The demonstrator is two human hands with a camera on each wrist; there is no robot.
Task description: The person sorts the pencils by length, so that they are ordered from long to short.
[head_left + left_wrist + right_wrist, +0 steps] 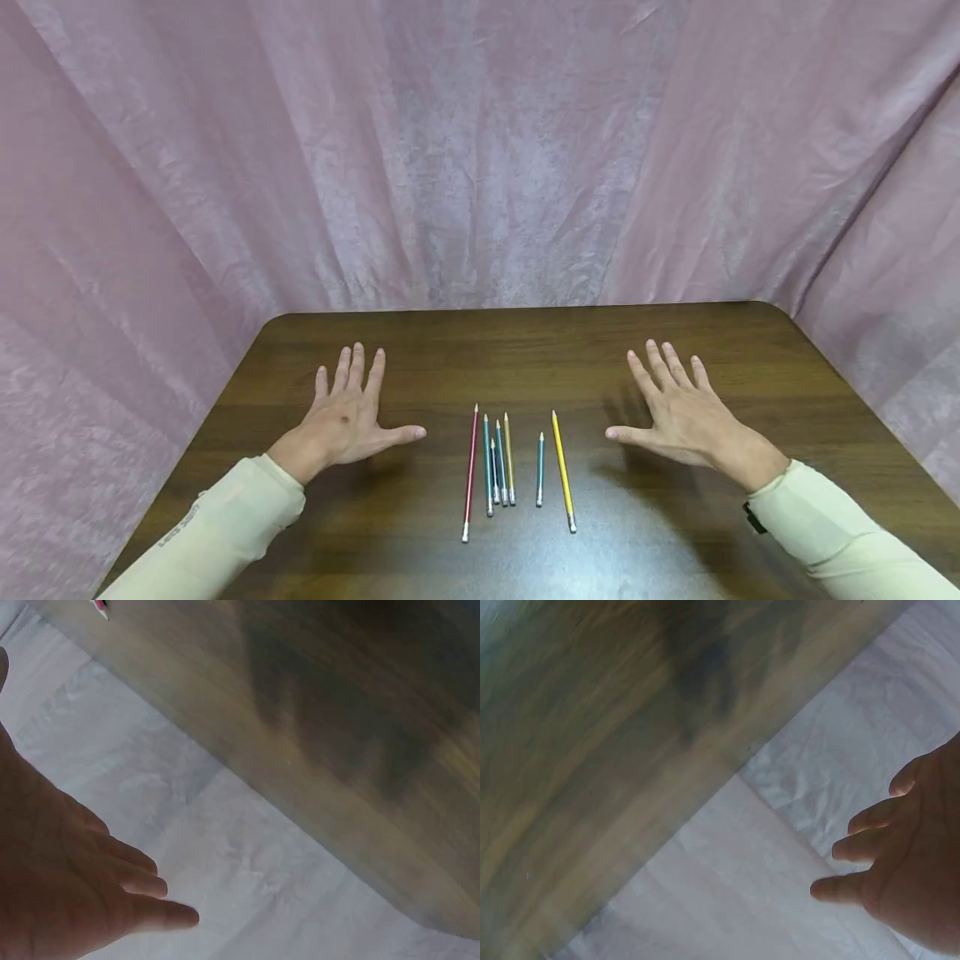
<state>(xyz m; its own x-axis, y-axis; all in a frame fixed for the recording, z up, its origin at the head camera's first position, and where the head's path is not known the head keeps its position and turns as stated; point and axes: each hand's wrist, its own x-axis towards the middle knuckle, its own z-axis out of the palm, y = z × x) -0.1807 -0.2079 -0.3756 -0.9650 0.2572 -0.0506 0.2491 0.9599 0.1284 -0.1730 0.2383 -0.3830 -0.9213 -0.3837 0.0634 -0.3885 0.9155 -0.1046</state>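
flatly, both hands hover palm down over a dark wooden bench [675,333], fingers straight and spread wide, holding nothing. the left hand [347,417] sits left of a small row of pencils, its thumb pointing right toward them; the right hand [678,412] sits to the right, thumb pointing left. the pencils lie between the hands, near the front middle of the bench, all roughly parallel with tips pointing far. from left to right: a red pencil [470,473], the longest and reaching nearest; a tight cluster of teal pencils [488,467] with an orange pencil [509,458] just beside them; a short teal pencil [540,469] lying apart; then a yellow pencil [562,471], slightly slanted. neither hand touches any pencil. pale long sleeves [225,517] cover both forearms. a pink curtain [480,150] hangs behind and around the bench. both wrist views are blurred, showing only open fingers [161,915], bench edge and pale cloth.
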